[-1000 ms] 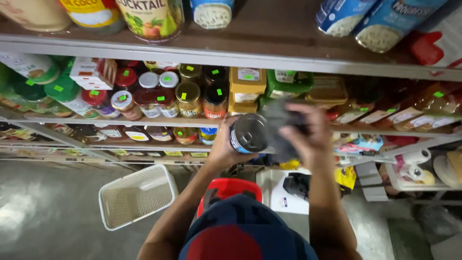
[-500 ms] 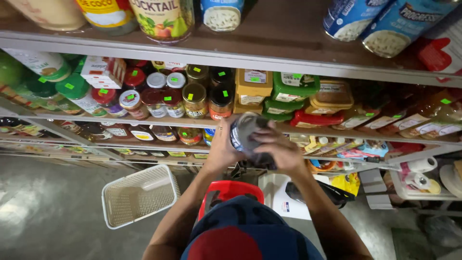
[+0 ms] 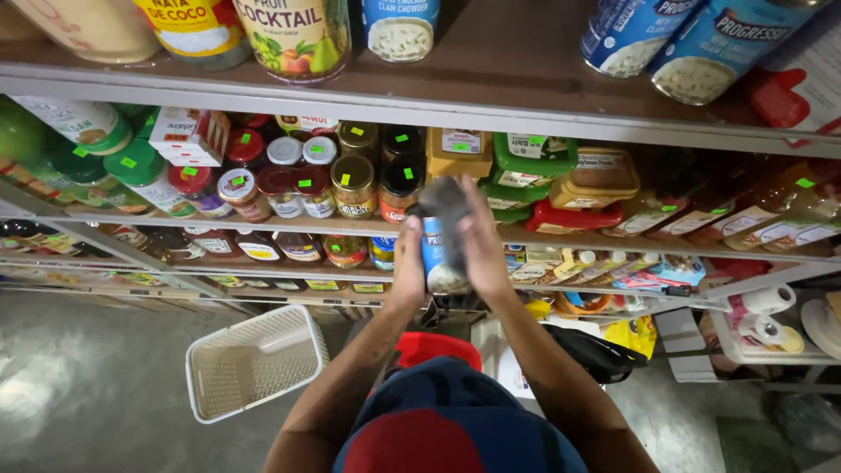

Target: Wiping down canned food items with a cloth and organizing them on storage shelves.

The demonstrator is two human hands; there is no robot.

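I hold a blue-labelled can (image 3: 438, 258) up in front of the middle shelf, between both hands. My left hand (image 3: 407, 267) grips its left side. My right hand (image 3: 484, 241) lies along its right side and presses a dark grey cloth (image 3: 442, 200), blurred by motion, over the can's top. Directly behind the can stand dark-lidded and gold-lidded jars (image 3: 355, 184) with small green stickers. Stacked green, yellow and red tubs (image 3: 534, 166) sit just right of my hands.
A white plastic basket (image 3: 254, 359) stands on the grey floor at lower left. The wooden top shelf (image 3: 526, 70) carries big cans and jars. Lower shelves hold bottles and packets. Paper rolls (image 3: 766, 302) lie at the right.
The can has turned from lid-toward-me to upright and shifted from right to the middle. My right hand and the cloth moved from its side up over its top.
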